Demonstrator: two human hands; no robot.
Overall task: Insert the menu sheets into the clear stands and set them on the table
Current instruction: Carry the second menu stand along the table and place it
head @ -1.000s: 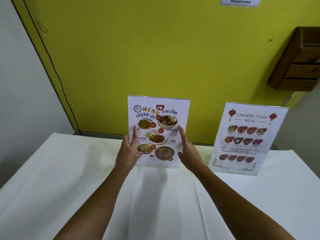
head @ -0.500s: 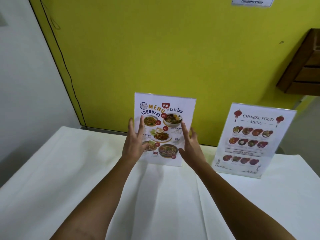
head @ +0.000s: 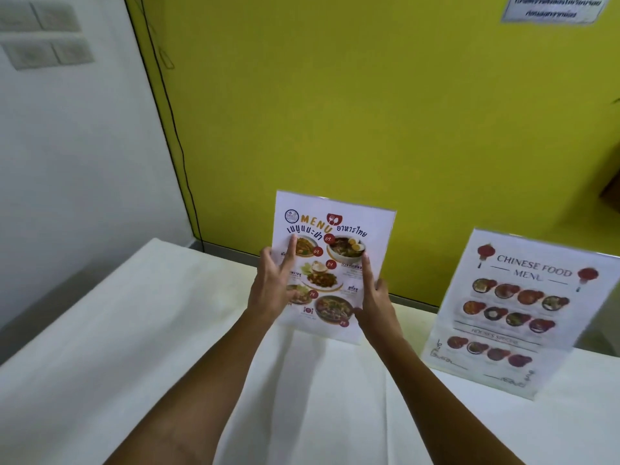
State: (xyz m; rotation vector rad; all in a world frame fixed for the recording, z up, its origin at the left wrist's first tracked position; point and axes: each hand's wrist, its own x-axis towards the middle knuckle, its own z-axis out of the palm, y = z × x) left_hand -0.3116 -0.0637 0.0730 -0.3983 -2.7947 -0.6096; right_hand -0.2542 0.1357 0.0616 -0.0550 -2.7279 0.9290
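A clear stand with a Thai food menu sheet is upright near the far edge of the white-covered table. Both my hands are on it. My left hand holds its left edge, with fingers spread over the front. At the right edge my right hand has its index finger lying up the sheet and its thumb at the side. I cannot see whether the stand's base touches the cloth. A second clear stand with a Chinese food menu stands on the table to the right, apart from my hands.
A yellow wall runs right behind the table, and a white wall closes the left side. A black cable hangs down the corner. A wooden shelf juts in at the right edge. A paper notice is stuck high up.
My hands have slid higher on the Thai menu stand, and their fingers have gone from lying flat on its front to holding its edges. The view has swung left.
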